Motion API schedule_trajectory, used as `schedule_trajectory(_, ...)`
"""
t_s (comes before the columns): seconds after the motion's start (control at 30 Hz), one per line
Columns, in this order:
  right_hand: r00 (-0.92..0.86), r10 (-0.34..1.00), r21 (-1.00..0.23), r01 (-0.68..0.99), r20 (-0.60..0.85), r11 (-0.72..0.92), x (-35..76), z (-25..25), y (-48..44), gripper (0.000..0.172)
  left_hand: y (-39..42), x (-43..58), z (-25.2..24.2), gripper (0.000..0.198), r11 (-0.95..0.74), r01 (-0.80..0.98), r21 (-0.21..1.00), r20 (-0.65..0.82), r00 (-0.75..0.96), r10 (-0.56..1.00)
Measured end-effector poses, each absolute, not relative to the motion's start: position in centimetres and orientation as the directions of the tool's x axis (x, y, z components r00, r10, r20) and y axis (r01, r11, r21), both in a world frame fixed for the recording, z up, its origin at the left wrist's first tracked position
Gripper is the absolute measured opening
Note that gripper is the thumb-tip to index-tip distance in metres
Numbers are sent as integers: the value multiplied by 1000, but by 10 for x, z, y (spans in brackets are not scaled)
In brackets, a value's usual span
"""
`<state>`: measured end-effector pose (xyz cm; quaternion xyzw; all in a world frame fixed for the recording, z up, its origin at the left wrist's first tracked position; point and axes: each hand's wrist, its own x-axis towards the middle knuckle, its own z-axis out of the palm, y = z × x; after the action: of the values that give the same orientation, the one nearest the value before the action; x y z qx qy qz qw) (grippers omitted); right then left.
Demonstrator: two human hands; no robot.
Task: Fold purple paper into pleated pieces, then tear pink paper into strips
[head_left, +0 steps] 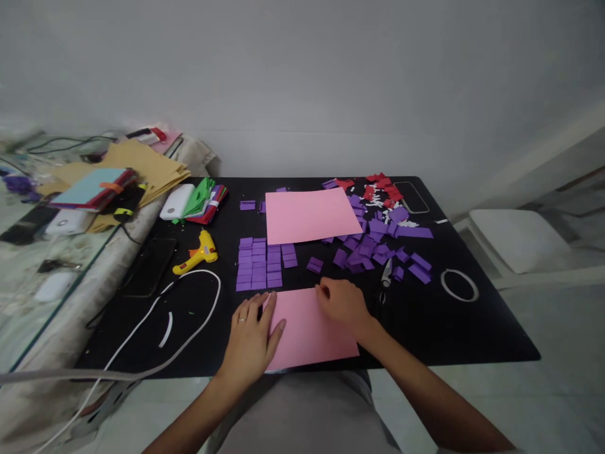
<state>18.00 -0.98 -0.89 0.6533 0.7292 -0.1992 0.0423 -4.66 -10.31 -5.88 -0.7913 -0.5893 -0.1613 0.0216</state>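
A pink paper sheet (307,334) lies at the table's near edge in front of me. My left hand (253,331) rests open on its left side, fingers stretched and the thumb on the paper. My right hand (344,304) is closed at the sheet's far edge, fingertips curled together; whether they pinch the edge or something small is hidden. Just beyond, flat purple paper pieces (259,265) lie in neat rows, and a single folded purple piece (314,265) lies apart. A second pink sheet (309,214) lies farther back, partly over purple pieces.
Loose purple pieces (373,243) and red scraps (384,189) are heaped at the back right. Pliers (386,277) lie near my right hand, a tape-like ring (459,285) farther right. At left are a yellow glue gun (201,253), a dark phone (150,268) and a white cable (217,293).
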Motion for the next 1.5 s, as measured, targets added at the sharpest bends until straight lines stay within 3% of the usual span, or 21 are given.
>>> schedule_trajectory(0.43,-11,960,-185,982,-281,-43,239,-3,-4,28,-103,-48,-59,52,-293,935,197,260,239,936)
schedule_trajectory(0.57,-146,973,-413,909,-179,60,220,-9,-14,24,-99,-48,-50,53,-268,922,279,272,192,943)
schedule_trajectory(0.63,-243,959,-539,833,-148,128,206,-12,-20,14,-94,-44,-43,43,-262,905,334,265,176,948)
schedule_trajectory(0.7,-309,940,-576,799,-144,175,193,-13,-25,11,-85,-34,-34,29,-274,868,414,173,221,960)
schedule_trajectory(0.77,-333,928,-562,806,-166,188,183,-13,-26,12,-72,-20,-26,28,-256,832,492,-9,299,954)
schedule_trajectory(0.83,-332,921,-538,824,-203,178,178,-13,-24,13,-58,-5,-19,31,-168,875,454,-198,283,938)
schedule_trajectory(0.87,-330,918,-532,829,-219,171,177,-13,-23,13,-51,2,-17,33,-152,887,435,-222,269,937)
schedule_trajectory(1.17,-354,899,-572,806,-259,152,182,-13,-15,9,-23,11,-5,43,-9,954,301,-370,125,921)
schedule_trajectory(1.5,-336,899,-604,790,-282,106,182,-14,-13,8,-22,-29,3,43,110,960,258,-451,19,892)
